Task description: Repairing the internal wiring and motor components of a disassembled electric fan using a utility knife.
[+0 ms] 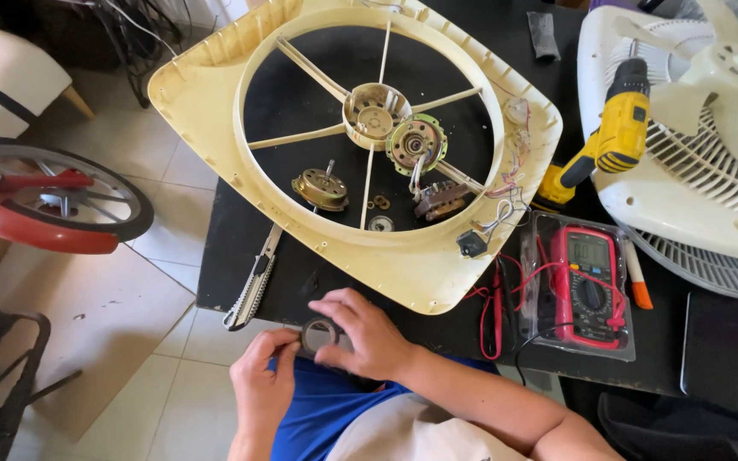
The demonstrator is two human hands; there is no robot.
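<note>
Both hands hold a roll of black tape (319,335) between them, just below the table edge. The left hand (263,376) pinches its side; the right hand (360,331) covers its top. It looks like the tape end needs peeling loose.

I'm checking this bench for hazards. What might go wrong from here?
The utility knife lies half over the table edge beside the left hand and may get knocked off. Washers and motor parts sit loose inside the fan frame; lifting it might scatter them. The meter leads could snag the right hand.
</note>
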